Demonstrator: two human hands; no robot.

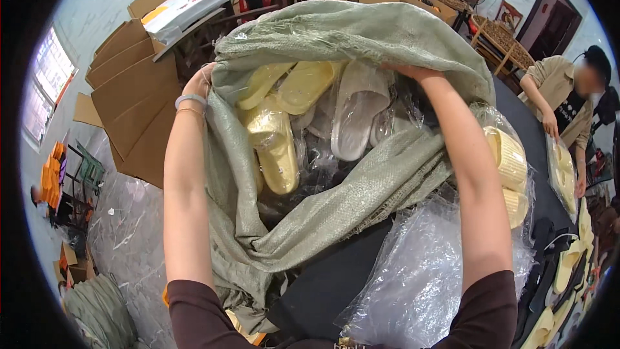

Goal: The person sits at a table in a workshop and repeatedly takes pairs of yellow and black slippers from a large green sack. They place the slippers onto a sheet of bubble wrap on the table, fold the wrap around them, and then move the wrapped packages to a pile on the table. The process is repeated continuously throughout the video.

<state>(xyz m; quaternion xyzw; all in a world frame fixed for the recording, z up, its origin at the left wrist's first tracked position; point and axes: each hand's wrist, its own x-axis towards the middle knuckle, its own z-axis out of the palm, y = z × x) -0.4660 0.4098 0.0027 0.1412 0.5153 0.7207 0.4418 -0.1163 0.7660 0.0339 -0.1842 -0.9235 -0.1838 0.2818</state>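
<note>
Sack (349,29) of bagged slippers (279,167), left grip (201,81) closed on its rim (221,72), right grip (416,72) under it, closure unclear.

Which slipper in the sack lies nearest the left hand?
The yellow slipper at the upper left inside the sack, closest to the left hand; the other yellow slippers and grey slippers lie farther right or lower.

A large grey-green woven sack (361,200) is carried by a dark table (541,155). Clear plastic bags (413,278) are spread on the near side, just beside the sack. To its right, wrapped yellow slippers (509,165) are laid. Farther right, whether the lined-up slippers (569,262) are borne by the same table cannot be told.
</note>
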